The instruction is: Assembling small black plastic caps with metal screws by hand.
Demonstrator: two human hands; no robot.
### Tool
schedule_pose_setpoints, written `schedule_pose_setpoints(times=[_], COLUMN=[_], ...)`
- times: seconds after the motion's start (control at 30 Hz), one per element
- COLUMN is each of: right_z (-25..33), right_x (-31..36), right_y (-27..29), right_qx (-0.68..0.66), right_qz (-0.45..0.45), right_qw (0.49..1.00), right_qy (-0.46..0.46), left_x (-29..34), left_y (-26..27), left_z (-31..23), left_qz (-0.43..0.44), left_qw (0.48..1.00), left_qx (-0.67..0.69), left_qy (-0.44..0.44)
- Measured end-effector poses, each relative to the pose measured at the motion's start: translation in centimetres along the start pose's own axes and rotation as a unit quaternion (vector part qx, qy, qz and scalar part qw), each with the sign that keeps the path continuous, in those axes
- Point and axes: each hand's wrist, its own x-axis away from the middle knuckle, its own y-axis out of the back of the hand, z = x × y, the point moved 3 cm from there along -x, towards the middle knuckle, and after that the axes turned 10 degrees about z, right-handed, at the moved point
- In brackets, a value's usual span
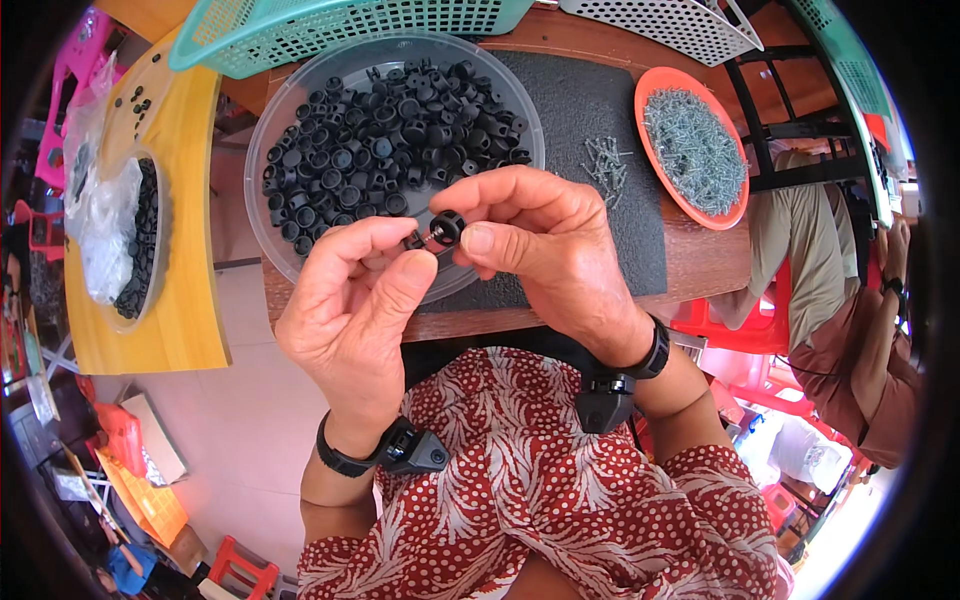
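Observation:
In front of my chest, over the near rim of a clear round tub (537, 120), my two hands meet fingertip to fingertip. My right hand (545, 235) pinches a small black round plastic part (448, 228) between thumb and forefinger. Thumb and forefinger of my left hand (355, 285) are closed at its left side, on a small dark piece mostly hidden by the fingertips. A shiny bit shows between the two; its kind is unclear. Many similar black plastic parts (400, 130) fill the tub behind my hands.
Loose screws (606, 170) lie on a dark mat (560, 95), right of the tub. An orange plate (652, 180) holds a heap of screws (697, 150). Green (360, 35) and white (680, 25) baskets stand behind. A person (840, 330) sits at the right; a yellow table (190, 250) stands left.

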Motion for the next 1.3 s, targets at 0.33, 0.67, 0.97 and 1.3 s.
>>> schedule_pose_setpoints(times=[0.33,0.67,0.97,1.3], right_z=[-0.25,-0.24,-0.14,-0.28], right_x=[0.02,0.01,0.08,0.27], right_y=[0.18,0.06,-0.08,-0.21], right_qx=[-0.012,0.043,0.026,0.044], right_qz=[0.005,-0.005,-0.006,-0.021], right_qw=[1.000,0.999,1.000,0.999], right_qy=[-0.010,0.004,-0.003,-0.002], left_x=[-0.14,-0.29,-0.18,-0.21], left_y=[-0.46,-0.35,-0.39,-0.34], left_z=[-0.24,-0.19,-0.23,-0.09], left_qz=[-0.002,0.003,-0.014,0.003], left_qw=[0.997,0.987,0.989,0.988], left_qx=[-0.068,-0.149,-0.137,-0.142], left_qy=[-0.033,-0.061,-0.063,-0.052])
